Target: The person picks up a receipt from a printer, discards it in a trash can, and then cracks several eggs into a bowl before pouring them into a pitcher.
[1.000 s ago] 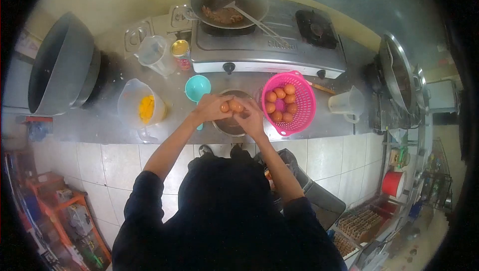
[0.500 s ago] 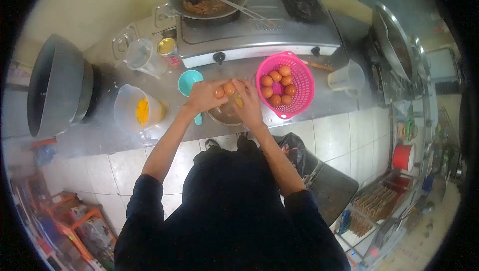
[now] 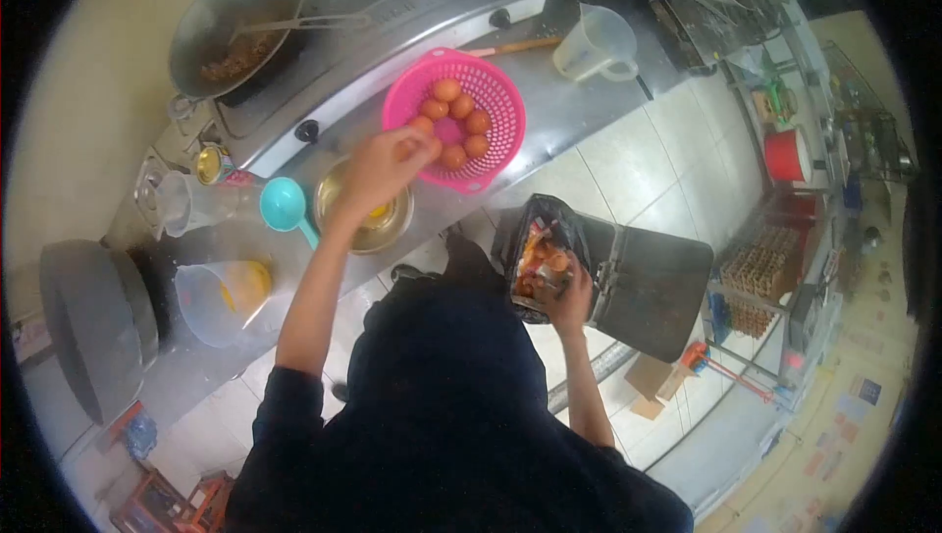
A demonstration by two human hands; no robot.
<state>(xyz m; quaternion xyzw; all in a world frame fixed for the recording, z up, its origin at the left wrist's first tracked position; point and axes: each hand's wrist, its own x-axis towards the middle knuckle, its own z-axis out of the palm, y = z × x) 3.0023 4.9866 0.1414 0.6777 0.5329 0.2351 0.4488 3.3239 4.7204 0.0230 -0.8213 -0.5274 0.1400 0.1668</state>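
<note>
My left hand (image 3: 385,172) is over the near-left rim of the pink basket (image 3: 502,106). Its fingers are pressed together beside a brown egg (image 3: 422,127); what they hold, if anything, is hidden. Several more brown eggs (image 3: 477,122) lie in the basket. Under my left wrist stands a metal bowl (image 3: 397,223) with a yolk in it, partly covered by the forearm. My right hand (image 3: 569,299) is at the black-lined bin (image 3: 542,214), fingers apart over its right side. Broken eggshells (image 3: 533,283) fill the bin, one close to my right fingertips.
A turquoise ladle (image 3: 283,204) and a jug with yellow contents (image 3: 211,299) are left of the bowl. Behind are a stove (image 3: 368,67) and a wok (image 3: 186,47). A clear jug (image 3: 597,42) stands right of the basket. The bin's lid (image 3: 655,293) sticks out rightwards.
The view has turned right. My hands, together over the bowl with brown shell or egg between them before, have parted: the left to the basket, the right down to the bin.
</note>
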